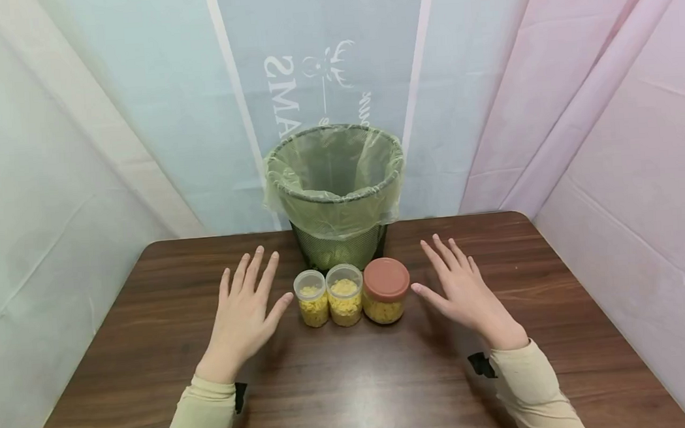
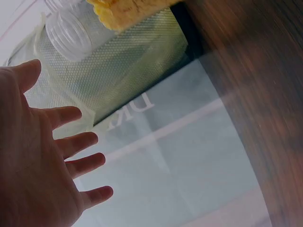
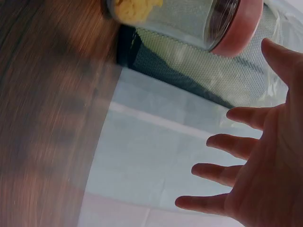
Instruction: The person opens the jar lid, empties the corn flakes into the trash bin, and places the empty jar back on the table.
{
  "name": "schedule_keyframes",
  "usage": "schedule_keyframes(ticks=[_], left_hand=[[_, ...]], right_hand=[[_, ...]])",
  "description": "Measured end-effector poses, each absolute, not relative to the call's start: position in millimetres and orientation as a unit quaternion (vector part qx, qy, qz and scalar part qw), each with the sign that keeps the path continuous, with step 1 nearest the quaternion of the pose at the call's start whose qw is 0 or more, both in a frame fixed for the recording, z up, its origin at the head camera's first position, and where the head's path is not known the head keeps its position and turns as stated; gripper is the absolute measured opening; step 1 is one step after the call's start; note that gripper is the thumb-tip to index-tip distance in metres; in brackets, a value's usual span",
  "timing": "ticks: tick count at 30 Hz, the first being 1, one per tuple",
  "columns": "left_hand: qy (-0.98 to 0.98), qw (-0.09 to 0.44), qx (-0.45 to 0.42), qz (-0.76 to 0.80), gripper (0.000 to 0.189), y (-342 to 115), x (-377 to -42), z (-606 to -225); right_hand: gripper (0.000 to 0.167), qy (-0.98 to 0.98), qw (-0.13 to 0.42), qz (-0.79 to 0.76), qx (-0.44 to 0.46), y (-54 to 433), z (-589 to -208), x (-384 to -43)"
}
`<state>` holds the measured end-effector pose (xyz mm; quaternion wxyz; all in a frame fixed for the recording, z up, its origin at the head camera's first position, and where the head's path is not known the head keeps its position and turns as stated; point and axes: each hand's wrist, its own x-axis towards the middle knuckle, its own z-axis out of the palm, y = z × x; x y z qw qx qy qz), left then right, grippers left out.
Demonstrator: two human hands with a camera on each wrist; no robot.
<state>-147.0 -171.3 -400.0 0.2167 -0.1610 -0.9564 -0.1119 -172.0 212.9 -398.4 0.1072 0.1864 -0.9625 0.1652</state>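
Three jars stand side by side near the far edge of the table. On the left is a small clear jar (image 1: 313, 307) with yellow pieces inside; a similar clear jar (image 1: 345, 305) is in the middle. The right one, a wider glass jar (image 1: 384, 311), has a reddish-brown lid (image 1: 386, 279) and yellow pieces low inside. My left hand (image 1: 243, 321) is held with fingers spread left of the jars, its thumb near the left jar. On the other side my right hand (image 1: 467, 295) also has its fingers spread, thumb close to the lidded jar. Neither hand holds anything.
Right behind the jars stands a mesh waste bin (image 1: 340, 250) lined with a translucent yellowish bag (image 1: 343, 217). The dark wood table (image 1: 353, 383) is bordered by pale cloth walls (image 1: 37, 226) at the sides and a printed cloth (image 1: 330, 18) at the back.
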Motion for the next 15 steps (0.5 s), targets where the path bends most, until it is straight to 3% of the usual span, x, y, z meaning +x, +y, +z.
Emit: schedule_keyframes(ticks=[15], left_hand=[[-0.939,0.237,-0.22,-0.113,0.064,-151.1,-143.8,-395.0]], right_hand=[[0.077,-0.936,0.138,0.171,0.276,186.2,-399.5,-173.0]])
